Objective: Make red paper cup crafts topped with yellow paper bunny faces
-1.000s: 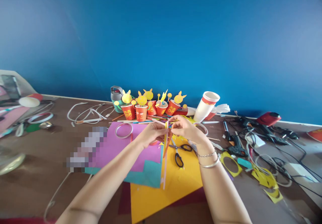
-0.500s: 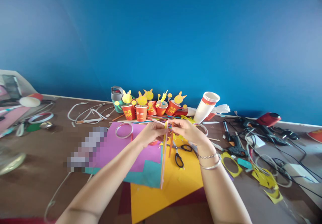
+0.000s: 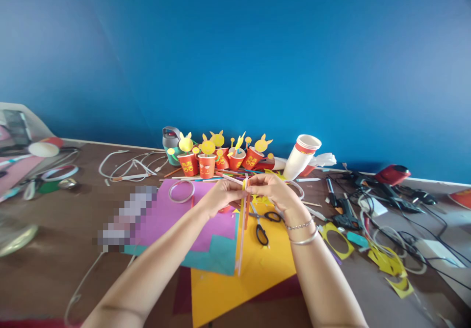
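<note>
My left hand [image 3: 222, 196] pinches a small bundle of drinking straws upright above the coloured paper. A long pale pink straw [image 3: 241, 252] hangs lowest from it, with a yellow piece beside it near the fingers. My right hand [image 3: 274, 191], with bracelets on the wrist, pinches at the same bundle and holds a shorter orange straw [image 3: 248, 215] against the others. Below the hands, black-handled scissors [image 3: 261, 234] lie spread on a yellow sheet [image 3: 228, 293]. Purple paper [image 3: 158, 230] and teal paper [image 3: 221, 257] lie to the left.
Several red cups [image 3: 207, 166] with yellow paper animal heads line the back by the blue wall. A leaning stack of white cups [image 3: 300, 158] stands right of them. On the right are a glue gun [image 3: 346, 215], cables and yellow cutouts [image 3: 337, 241]; tape [image 3: 181, 191] lies left.
My right hand has moved slightly left, bringing the orange straw from a small gap to right beside the other straws. The left hand has barely moved.
</note>
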A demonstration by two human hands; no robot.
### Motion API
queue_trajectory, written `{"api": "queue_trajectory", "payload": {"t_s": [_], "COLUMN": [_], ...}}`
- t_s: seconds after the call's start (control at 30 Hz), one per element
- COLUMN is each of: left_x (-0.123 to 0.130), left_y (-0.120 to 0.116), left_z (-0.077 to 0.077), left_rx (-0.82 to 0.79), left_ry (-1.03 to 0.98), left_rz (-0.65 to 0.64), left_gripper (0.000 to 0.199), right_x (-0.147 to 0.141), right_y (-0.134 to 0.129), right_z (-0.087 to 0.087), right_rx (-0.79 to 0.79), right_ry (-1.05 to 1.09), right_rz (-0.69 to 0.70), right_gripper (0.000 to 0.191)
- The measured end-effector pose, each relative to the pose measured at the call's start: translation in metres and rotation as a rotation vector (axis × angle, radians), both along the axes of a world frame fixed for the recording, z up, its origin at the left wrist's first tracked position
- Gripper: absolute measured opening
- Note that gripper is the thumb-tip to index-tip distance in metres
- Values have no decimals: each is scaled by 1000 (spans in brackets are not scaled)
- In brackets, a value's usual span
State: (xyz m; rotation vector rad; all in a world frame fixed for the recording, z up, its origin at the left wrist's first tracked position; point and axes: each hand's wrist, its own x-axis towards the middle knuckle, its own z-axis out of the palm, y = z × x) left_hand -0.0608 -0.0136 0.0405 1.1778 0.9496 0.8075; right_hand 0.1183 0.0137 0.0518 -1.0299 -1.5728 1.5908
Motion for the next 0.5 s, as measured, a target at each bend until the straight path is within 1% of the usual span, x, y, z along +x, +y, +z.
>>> {"api": "queue_trajectory", "payload": {"t_s": [0.1,0.2,0.5], "left_x": [0,0,2], "left_y": [0,0,-1], "left_z": [-2,-3,-1], "left_rx": [37,79,43], "left_ry": [17,21,-29], "left_rz": [-7,-2,16], "left_gripper": [40,37,41], "right_x": [-1,-2,-4], "right_y": [1,0,-4], "right_z": [-1,-2,4], "right_rx": [-32,-48,-67], "right_ry": [48,83,91], "right_rz": [-18,-51,-56], "right_gripper": [27,26,28]}}
